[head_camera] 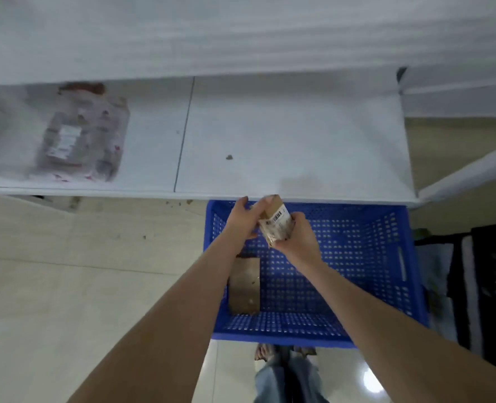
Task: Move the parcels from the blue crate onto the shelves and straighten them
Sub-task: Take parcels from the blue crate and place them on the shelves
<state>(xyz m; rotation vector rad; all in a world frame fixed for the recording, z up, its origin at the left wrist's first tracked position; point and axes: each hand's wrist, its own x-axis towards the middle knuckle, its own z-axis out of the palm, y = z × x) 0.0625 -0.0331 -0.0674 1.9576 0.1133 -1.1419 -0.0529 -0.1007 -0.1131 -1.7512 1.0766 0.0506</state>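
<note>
A small brown cardboard parcel (276, 221) with a barcode label is held above the far end of the blue crate (371, 257). My left hand (242, 221) grips its left side and my right hand (297, 239) grips its lower right side. A flat brown parcel (244, 286) lies on the crate floor at the left. On the white shelf (284, 135), at the left, a clear plastic bag parcel (81, 135) with a white label lies flat. The shelf's front edge runs just beyond my hands.
An upper white shelf (241, 33) overhangs at the top. The crate stands on a pale tiled floor (66, 271). A black crate (493, 286) and dark items are at the right. My legs and feet (284, 370) are just behind the blue crate.
</note>
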